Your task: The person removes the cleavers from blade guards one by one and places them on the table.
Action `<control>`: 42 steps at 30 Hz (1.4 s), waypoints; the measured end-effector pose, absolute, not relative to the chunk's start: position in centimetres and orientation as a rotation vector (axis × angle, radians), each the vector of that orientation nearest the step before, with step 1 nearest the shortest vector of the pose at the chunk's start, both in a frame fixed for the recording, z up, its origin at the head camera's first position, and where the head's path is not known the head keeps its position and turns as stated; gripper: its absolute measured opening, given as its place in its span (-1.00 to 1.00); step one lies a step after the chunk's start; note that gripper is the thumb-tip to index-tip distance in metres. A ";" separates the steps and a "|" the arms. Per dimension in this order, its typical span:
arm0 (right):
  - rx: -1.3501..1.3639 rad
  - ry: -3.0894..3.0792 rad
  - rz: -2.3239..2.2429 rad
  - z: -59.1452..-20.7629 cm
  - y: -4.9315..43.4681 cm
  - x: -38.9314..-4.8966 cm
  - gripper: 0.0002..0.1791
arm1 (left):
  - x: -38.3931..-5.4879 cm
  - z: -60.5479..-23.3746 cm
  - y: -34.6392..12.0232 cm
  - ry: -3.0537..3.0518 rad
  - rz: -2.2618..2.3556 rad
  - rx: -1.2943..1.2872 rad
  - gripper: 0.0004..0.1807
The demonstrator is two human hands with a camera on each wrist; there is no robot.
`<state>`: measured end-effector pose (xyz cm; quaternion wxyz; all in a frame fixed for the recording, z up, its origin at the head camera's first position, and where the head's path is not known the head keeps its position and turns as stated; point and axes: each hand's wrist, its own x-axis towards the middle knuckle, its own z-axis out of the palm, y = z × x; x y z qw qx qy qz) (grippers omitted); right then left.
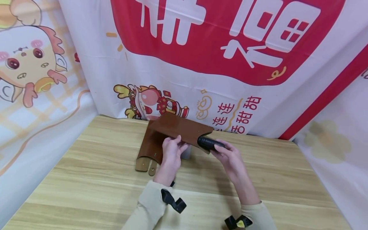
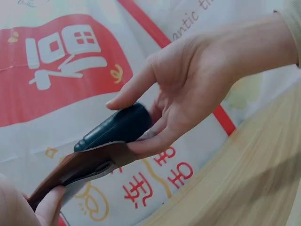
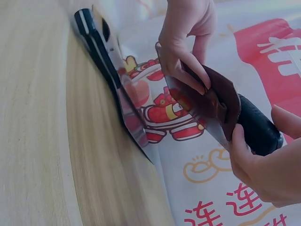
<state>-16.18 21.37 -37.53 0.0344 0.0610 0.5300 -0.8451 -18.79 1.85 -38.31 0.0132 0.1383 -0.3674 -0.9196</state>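
Observation:
A brown leather sheath (image 1: 182,127) is held above the table by my left hand (image 1: 171,155), fingers underneath it in the head view. From its right end sticks a black handle (image 1: 211,142), which my right hand (image 1: 230,156) grips between thumb and fingers. In the left wrist view the handle (image 2: 115,125) lies against the sheath's mouth (image 2: 108,150). How far the blade sits inside I cannot tell. Beneath, a second brown sheath (image 1: 149,147) with a snap strap (image 1: 152,168) lies on the table. A knife with a black handle (image 3: 99,52) and shiny blade (image 3: 134,113) rests nearby.
The wooden table (image 1: 86,182) runs back to a hanging cloth (image 1: 178,70) printed in red and white. A patterned cloth (image 1: 37,95) hangs on the left, and pale cloth (image 1: 339,159) on the right. Wrist cameras are strapped to both sleeves.

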 end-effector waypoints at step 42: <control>0.242 0.948 -2.973 -37.9 21.2 -16.4 -0.75 | -15.7 -37.0 6.1 -0.867 -2.839 0.380 -0.74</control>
